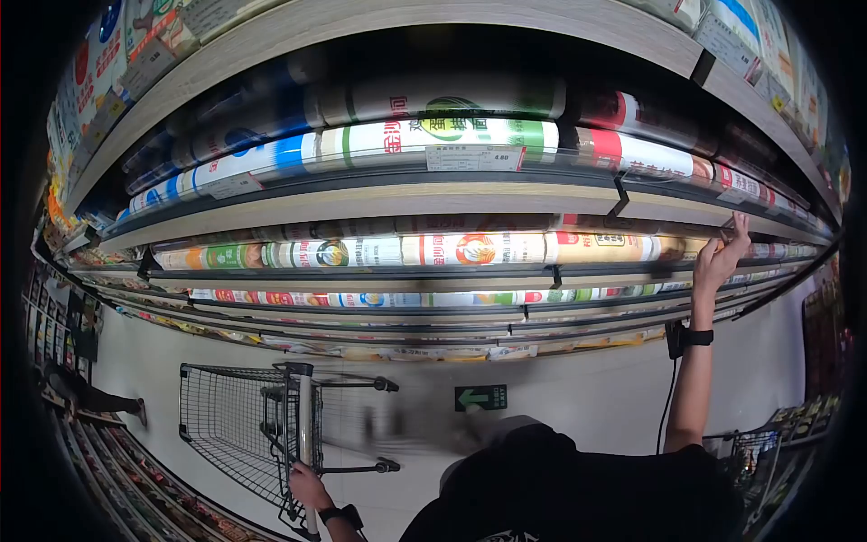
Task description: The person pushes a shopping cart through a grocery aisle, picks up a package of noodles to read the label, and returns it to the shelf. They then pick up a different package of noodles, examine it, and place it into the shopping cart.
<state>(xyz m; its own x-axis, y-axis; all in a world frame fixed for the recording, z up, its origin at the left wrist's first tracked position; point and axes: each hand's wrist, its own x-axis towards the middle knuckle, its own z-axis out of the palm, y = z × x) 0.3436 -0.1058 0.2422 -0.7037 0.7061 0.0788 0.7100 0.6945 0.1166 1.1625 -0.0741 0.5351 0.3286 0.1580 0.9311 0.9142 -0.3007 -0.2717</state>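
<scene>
My left hand point(310, 488) is closed round the handle bar point(305, 425) of a wire shopping cart point(230, 425), which stands at lower left with its basket bare. At the right, my right hand point(718, 260) is raised to the shelves, fingers stretched out and thumb apart. Its fingertips are at the edge of a wood-fronted shelf point(673, 210), close to the packs of dried noodles; whether they touch cannot be made out. Along that shelf lie a green-and-white noodle pack point(452, 137) and a red-ended noodle pack point(646, 155). A lower row holds a cream noodle pack point(474, 249).
A price tag point(474, 159) hangs on the shelf edge. More shelf tiers run below. A green exit sign point(480, 397) is set in the pale floor point(560, 388). Another person's leg point(95, 397) shows at far left. A second wire basket point(754, 452) stands at lower right.
</scene>
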